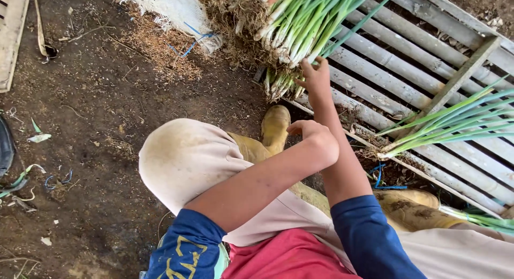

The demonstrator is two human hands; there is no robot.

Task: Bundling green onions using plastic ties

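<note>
A big pile of green onions (300, 22) lies at the top centre, white root ends toward me and roots clumped with soil. My right hand (316, 78) reaches forward into the near edge of this pile, its fingers curled around a few stalks. My left hand (317, 141) is a closed fist hovering just below the right wrist, above my knee, with nothing visible in it. Both arms wear blue sleeves.
A slatted wooden pallet (407, 59) lies under the onions on the right, with a smaller bunch of green onions (450, 123) on it. My muddy yellow boots (275, 126) stand on dark soil. Blue string bits (381, 177), a white sack (171, 6) and a wooden board (10, 38) lie around.
</note>
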